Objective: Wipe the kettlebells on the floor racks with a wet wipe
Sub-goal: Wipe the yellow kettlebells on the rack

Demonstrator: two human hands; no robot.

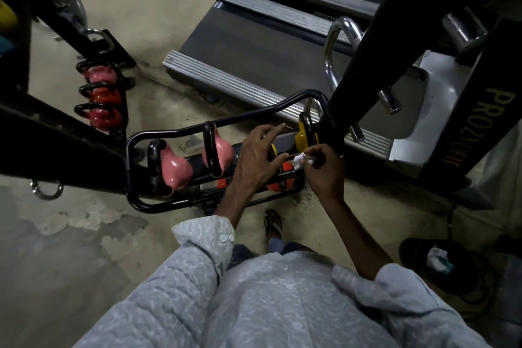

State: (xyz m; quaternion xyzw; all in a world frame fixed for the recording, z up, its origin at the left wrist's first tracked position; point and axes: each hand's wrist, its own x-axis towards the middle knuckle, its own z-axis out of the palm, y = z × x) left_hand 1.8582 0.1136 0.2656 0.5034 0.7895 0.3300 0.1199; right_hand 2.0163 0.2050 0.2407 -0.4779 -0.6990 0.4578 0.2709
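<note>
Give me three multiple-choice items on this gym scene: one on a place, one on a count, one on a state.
1. The yellow kettlebell sits at the near rack's: A left end; B right end; C outside, on the floor.
2. Pink kettlebells in that rack: A two; B one; C four.
3. The wet wipe is: A flat on the floor; B draped over a handle; C bunched in the right hand.
Answers: B, beside the black upright; A, both at its left; C, fingers pinch it.
</note>
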